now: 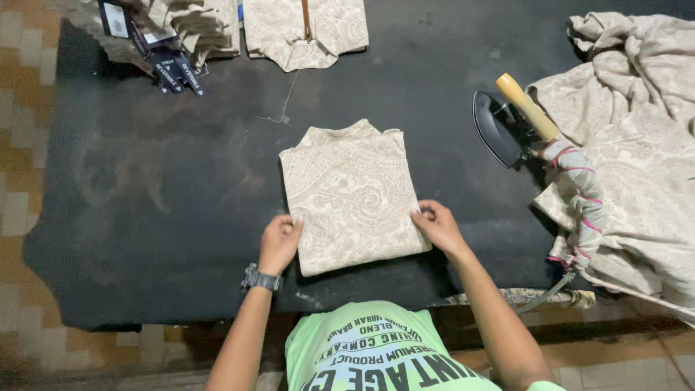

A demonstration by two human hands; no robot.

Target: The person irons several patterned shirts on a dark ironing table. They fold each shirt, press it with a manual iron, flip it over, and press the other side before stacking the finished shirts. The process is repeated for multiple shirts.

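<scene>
Between your hands lies the folded shirt (pixel 352 197), long axis running away from you; left hand (pixel 279 243) and right hand (pixel 437 226) each pinch a near side edge (equally close).

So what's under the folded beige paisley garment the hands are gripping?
The folded beige paisley garment lies on the black padded table surface, which shows all around it. Whatever sits directly beneath is covered.

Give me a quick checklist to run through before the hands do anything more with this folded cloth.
1. Left hand on the folded cloth, at its left edge: ok.
2. Right hand on its right edge: ok.
3. Cloth lies flat on the black mat, corners squared: ok.
4. Iron stands apart from the cloth, to its right: ok.
5. Iron hot or cold: cannot tell.
6. Loose thread lies clear of the cloth: ok.
</scene>
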